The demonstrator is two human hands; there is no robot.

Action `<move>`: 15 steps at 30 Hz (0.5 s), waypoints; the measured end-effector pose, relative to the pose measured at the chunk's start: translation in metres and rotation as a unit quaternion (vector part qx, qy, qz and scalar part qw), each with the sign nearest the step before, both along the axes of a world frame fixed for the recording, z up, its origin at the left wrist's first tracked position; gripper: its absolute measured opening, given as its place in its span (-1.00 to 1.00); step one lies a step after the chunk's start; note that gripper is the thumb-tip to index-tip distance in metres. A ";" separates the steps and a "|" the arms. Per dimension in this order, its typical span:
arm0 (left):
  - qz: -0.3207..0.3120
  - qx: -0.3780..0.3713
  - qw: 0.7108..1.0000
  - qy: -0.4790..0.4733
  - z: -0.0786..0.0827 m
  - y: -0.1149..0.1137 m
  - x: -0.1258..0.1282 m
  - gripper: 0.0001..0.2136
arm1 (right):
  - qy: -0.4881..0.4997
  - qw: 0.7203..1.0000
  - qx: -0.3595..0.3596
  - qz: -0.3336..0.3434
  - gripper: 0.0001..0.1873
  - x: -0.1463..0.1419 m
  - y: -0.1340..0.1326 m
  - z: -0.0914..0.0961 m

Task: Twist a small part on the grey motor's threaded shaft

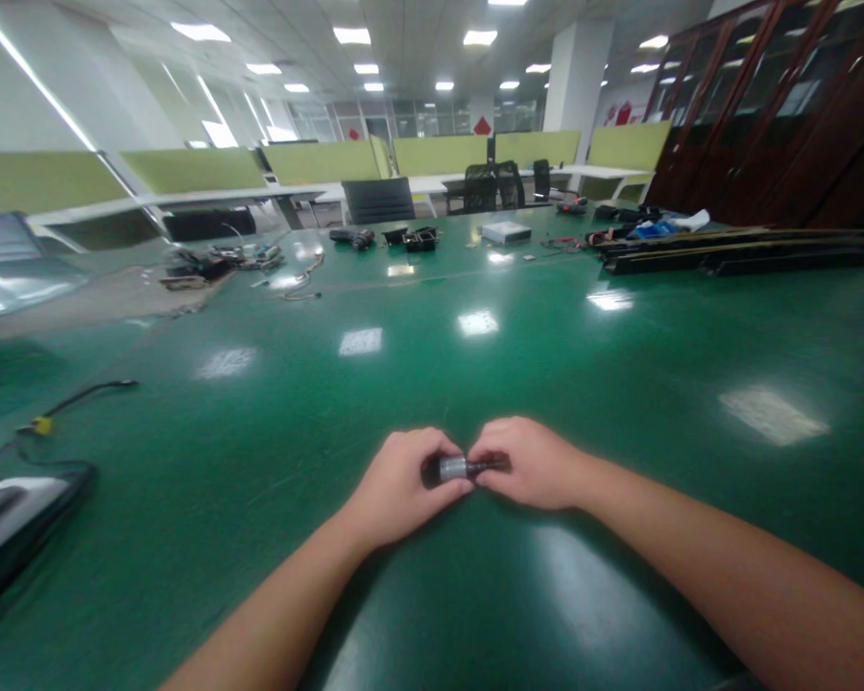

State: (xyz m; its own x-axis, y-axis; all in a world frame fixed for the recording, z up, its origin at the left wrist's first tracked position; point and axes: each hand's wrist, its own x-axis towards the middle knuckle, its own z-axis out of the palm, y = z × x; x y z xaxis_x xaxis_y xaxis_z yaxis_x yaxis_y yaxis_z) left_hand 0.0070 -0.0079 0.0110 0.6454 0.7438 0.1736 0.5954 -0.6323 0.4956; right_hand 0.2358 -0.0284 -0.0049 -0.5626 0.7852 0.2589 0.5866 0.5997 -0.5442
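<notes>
Low in the middle of the head view, both hands hold a small dark cylinder with a silver-grey band (452, 467). My left hand (401, 480) is closed round its wider left part, thumb below and fingers above. The thing narrows to the right, where my right hand (529, 463) pinches its thin dark end between thumb and fingers. It lies sideways, just above or on the green tabletop (432, 384); I cannot tell whether it touches. My fingers hide part of both its ends, and its exact kind is unclear.
At the left edge lies a dark-framed flat device (21, 523) near a black cable (79, 395) with a yellow tag. Farther back are tangled parts (220, 261), black devices (410, 238), a white box (506, 232) and long black strips (734, 251).
</notes>
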 end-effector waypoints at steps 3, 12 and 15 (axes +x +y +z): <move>0.002 -0.003 1.000 -0.006 0.000 0.000 0.000 -0.78 | 0.006 1.000 -0.006 -0.005 -0.86 0.000 -0.001 0.001; -0.002 -0.006 1.000 0.000 0.000 0.000 -0.001 -0.79 | 0.015 0.999 -0.030 -0.015 -0.88 0.000 -0.002 0.004; -0.003 -0.008 1.000 0.001 0.000 -0.001 -0.001 -0.79 | 0.011 0.999 -0.035 -0.017 -0.88 0.001 -0.003 0.005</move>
State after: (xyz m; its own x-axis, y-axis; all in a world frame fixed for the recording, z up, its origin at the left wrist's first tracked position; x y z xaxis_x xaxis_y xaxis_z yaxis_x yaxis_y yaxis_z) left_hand 0.0062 -0.0085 0.0111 0.6497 0.7430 0.1608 0.5930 -0.6276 0.5044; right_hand 0.2370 -0.0309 0.0004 -0.5290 0.8208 0.2156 0.5935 0.5394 -0.5974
